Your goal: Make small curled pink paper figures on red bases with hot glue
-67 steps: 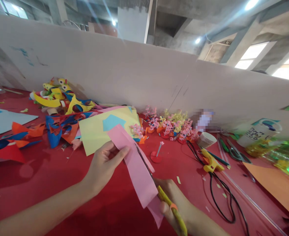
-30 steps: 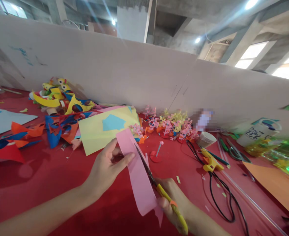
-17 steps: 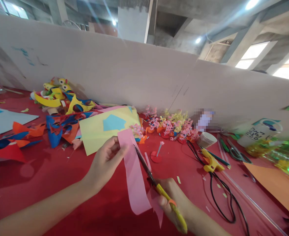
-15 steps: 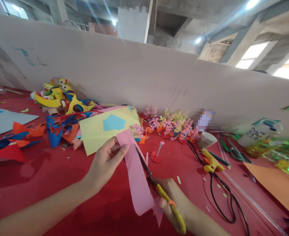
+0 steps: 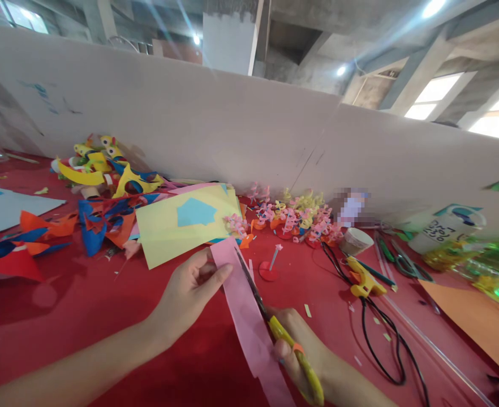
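Note:
My left hand [image 5: 190, 297] pinches the top end of a long pink paper strip [image 5: 243, 308] between thumb and fingers, above the red table [image 5: 84, 316]. My right hand [image 5: 302, 353] grips yellow-handled scissors [image 5: 294, 353]. Their dark blades [image 5: 249, 282] run up along the strip's right edge. A thin pink sliver [image 5: 250, 270] stands just right of the blades. The strip's lower end hangs down past my right hand.
A yellow sheet [image 5: 181, 226] with a blue cut-out lies behind my hands, beside a heap of coloured scraps [image 5: 100, 215]. Small paper flowers [image 5: 296, 217], a red disc with a stick [image 5: 269, 268], a yellow glue gun [image 5: 364, 280] with black cable, tape roll [image 5: 355, 240], orange sheet [image 5: 478, 322].
The scissors have cut further up the pink strip's right edge. My left hand has shifted slightly down and right with the strip's top, and the strip now hangs straighter.

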